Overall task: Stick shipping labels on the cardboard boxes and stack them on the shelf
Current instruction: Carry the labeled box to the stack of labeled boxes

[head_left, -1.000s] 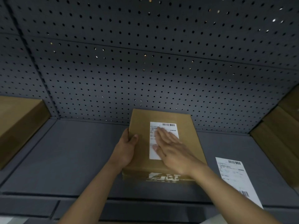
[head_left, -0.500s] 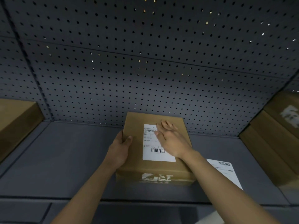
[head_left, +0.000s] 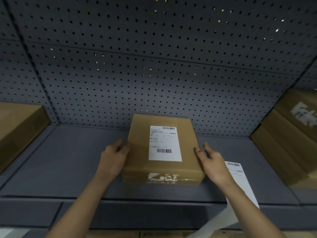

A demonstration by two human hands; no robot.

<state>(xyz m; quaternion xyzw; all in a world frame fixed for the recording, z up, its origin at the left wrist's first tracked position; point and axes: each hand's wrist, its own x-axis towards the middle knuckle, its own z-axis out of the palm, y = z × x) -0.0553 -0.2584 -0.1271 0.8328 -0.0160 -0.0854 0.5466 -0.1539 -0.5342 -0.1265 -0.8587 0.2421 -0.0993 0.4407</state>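
Takes right hand [head_left: 212, 162] off the shipping label [head_left: 165, 143] since 0.5 s ago and sets it at the right side of the cardboard box [head_left: 137, 160]: fingers nearly straight, thumb tip touching the top edge, nothing gripped. Drops left hand [head_left: 113, 157] from the top rim to the left side: fingers loosely bent, tips against the wall, no closed grip. Reaches forward with both forearms. Leaves box flat on grey shelf [head_left: 68, 160], label stuck on top.
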